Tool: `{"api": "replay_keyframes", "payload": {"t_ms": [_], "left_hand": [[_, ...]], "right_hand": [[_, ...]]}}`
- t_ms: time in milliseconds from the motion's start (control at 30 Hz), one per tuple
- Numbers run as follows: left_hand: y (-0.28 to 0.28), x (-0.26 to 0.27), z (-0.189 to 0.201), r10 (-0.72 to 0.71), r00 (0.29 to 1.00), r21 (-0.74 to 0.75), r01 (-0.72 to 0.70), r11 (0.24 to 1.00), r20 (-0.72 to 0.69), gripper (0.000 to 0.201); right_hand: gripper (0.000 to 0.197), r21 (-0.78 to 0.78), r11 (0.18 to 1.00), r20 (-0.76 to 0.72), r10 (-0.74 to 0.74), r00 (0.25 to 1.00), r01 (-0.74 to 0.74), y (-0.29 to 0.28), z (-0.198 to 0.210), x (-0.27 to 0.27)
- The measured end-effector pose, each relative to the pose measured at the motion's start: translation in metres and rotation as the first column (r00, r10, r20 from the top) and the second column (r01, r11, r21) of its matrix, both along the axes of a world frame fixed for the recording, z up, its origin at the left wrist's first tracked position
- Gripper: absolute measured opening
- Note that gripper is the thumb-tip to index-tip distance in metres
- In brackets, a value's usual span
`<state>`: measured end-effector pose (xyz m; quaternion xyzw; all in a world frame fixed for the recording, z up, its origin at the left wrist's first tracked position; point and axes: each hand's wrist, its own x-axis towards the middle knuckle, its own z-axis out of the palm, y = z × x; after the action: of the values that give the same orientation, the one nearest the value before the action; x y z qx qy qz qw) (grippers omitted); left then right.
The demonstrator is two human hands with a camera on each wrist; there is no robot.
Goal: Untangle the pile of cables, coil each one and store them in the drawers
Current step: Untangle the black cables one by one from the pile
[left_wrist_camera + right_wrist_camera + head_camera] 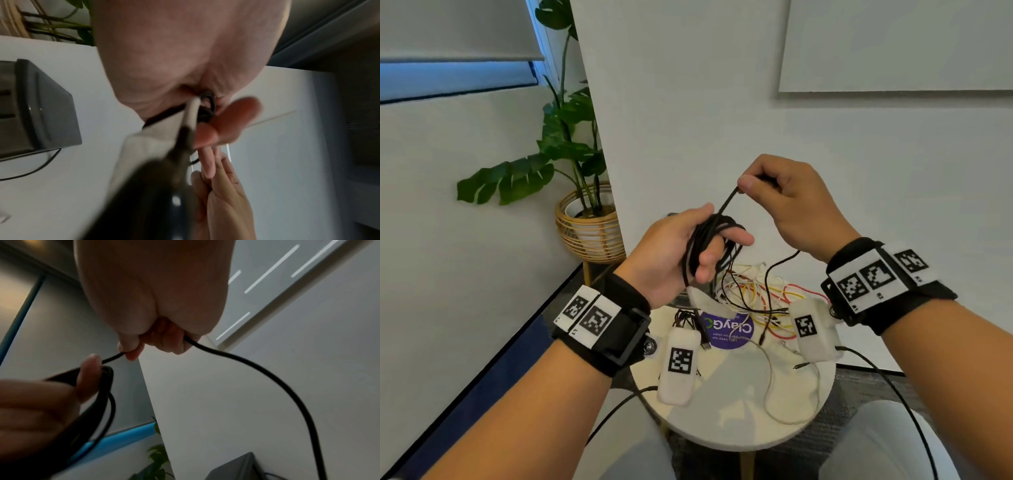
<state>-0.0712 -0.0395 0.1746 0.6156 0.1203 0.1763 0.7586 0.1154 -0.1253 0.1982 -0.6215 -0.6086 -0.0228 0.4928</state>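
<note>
While your left hand (681,253) holds the coiled loops of the black cable (717,236) above the far part of the round table (726,425), your right hand (791,202) pinches the free run of that same cable between thumb and forefinger, just above and beside the coil. Your left thumb presses the loops against curled fingers; the coil hangs through that grip. From your right hand's pinch the cable passes through the closed fist and drops in a long arc toward the table, as the right wrist view shows. Below, a tangle of red, yellow and white wires (760,294) lies at the table's far edge, with more black leads crossing it. A thin white cable (774,387) loops across the table's right side. A purple round sticker (727,330) sits near the table's centre. A small black bundle (685,320) lies toward the left edge.
</note>
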Motion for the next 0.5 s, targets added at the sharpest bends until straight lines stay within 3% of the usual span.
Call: {"api": "replay_keyframes", "payload": {"t_ms": [100, 200, 267, 367, 500], "left_hand": [[-0.009, -0.002, -0.003, -0.081, 0.995, -0.055, 0.084, 0.995, 0.062, 0.059], [-0.016, -0.001, -0.006, -0.049, 0.979, -0.085, 0.067, 0.994, 0.199, 0.057], [-0.017, 0.001, -0.007, 0.032, 0.958, -0.107, -0.001, 0.994, 0.286, 0.055], [-0.015, 0.003, -0.006, 0.191, 0.925, -0.064, -0.18, 0.982, 0.328, 0.045], [-0.013, 0.008, -0.003, 0.321, 0.91, 0.155, -0.367, 0.917, 0.261, 0.035]], "right_hand": [[0.021, -0.005, 1.0, -0.067, 0.009, 0.998, -0.009, 0.001, -0.011, 0.002], [0.029, -0.103, 0.992, -0.114, 0.066, 0.991, -0.078, -0.003, -0.028, -0.003], [0.033, -0.229, 0.962, -0.123, 0.124, 0.985, -0.15, -0.005, -0.042, -0.009], [0.036, -0.413, 0.896, 0.001, 0.178, 0.984, -0.162, -0.008, -0.058, -0.019], [0.033, -0.554, 0.81, 0.1, 0.297, 0.95, -0.194, -0.014, -0.043, -0.035]]}}
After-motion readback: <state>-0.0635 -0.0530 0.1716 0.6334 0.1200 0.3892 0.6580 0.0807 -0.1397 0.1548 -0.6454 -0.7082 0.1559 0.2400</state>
